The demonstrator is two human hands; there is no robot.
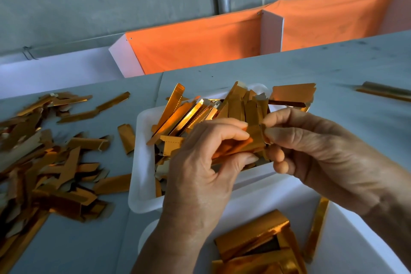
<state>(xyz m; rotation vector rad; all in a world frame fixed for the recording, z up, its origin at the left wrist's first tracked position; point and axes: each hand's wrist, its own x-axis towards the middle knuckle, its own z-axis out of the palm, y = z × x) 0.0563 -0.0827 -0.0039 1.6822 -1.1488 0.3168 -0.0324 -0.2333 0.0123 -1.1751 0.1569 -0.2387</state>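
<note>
Both hands hold one gold foil card strip (251, 140) above a white tray (142, 162) that is full of several similar gold strips. My left hand (200, 171) grips the strip's left part between thumb and curled fingers. My right hand (311, 147) pinches its right end with thumb and forefinger. The strip looks partly folded; its exact shape is hidden by my fingers.
A loose heap of gold strips (44, 162) covers the grey table at the left. A second white tray (347, 229) near me holds folded gold pieces (255, 242). One gold strip (384, 91) lies far right. Orange cloth (200, 44) hangs behind the table edge.
</note>
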